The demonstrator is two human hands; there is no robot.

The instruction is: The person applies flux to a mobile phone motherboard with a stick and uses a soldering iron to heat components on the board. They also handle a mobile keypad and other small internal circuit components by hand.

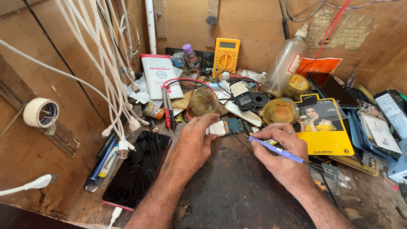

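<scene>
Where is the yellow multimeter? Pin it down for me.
In the head view, the yellow multimeter leans against the wooden back wall at top centre, between the small purple-capped bottle and the tall clear plastic bottle.

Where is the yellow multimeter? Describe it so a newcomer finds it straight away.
Start at the wooden back wall of the cluttered bench. The yellow multimeter leans upright against it, just left of the tilted clear plastic bottle and right of a small purple-capped bottle. It alone is a yellow box with a grey screen above a round dial.
</scene>
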